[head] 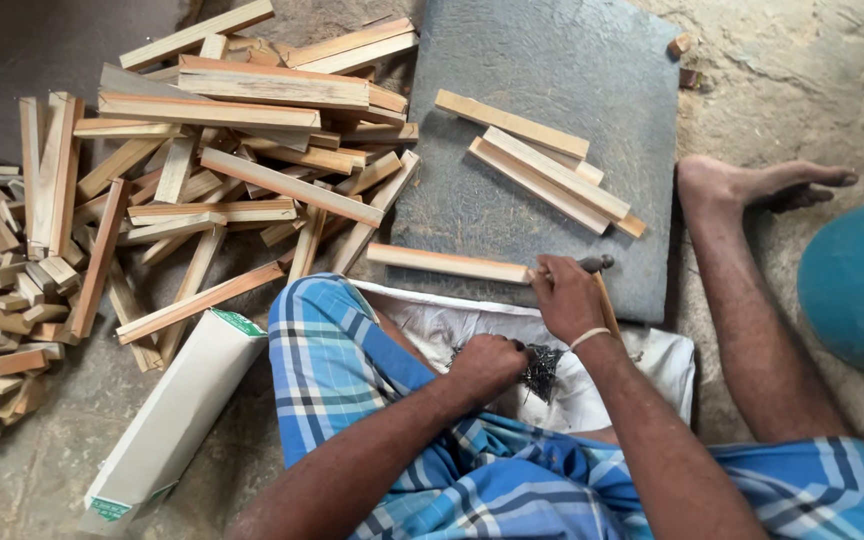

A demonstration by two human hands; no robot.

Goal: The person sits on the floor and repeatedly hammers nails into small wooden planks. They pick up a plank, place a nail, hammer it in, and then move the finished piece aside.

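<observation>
Reaching into a heap of small dark nails [542, 368] on the white sack [652, 365] in the lap, the left hand [487, 367] is curled shut over them, seemingly pinching a few, though the fingertips are hidden. The right hand [567, 297] is wrapped tight around a hammer [597, 275] handle, its head lying on the grey stone slab [552, 80] just beside the end of a wooden strip [447, 263]. That strip lies flat along the slab's near edge; it looks light, stiff and dry, easiest held at mid-length. Nails are loose, sharp and slippery, best picked by the shank. More strips [252, 150] are piled to the left.
</observation>
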